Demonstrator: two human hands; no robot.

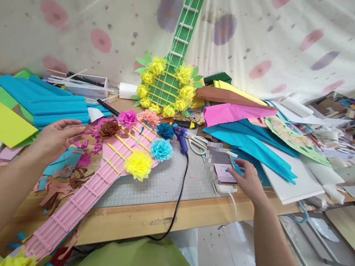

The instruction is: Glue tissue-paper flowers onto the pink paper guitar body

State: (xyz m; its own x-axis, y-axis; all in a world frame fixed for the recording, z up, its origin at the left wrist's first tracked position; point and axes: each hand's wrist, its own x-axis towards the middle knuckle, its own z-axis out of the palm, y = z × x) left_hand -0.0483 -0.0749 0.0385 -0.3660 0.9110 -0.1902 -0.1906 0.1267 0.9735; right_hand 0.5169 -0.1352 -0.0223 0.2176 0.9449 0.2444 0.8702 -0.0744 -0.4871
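Note:
A pink paper guitar [80, 201] lies slantwise across the table edge, its neck toward me on the left. Yellow strips and white strings run over it. Its body carries a yellow paper flower [138, 165], a light blue flower [162, 150], a brown flower [109, 129] and several others. My left hand [51, 139] hovers left of the guitar body, fingers stretched, nothing visible in it. My right hand [250, 180] is at the right edge of a phone [224, 175], fingers apart; whether a fingertip touches it I cannot tell. A blue glue gun [181, 139] lies between guitar and phone.
A green paper guitar [167, 85] with yellow flowers leans on the back curtain. Blue crepe paper [56, 105] lies left; pink crepe paper [233, 114] and other sheets lie right. Scissors [197, 144] sit beside the glue gun, whose black cord [182, 195] hangs over the table edge.

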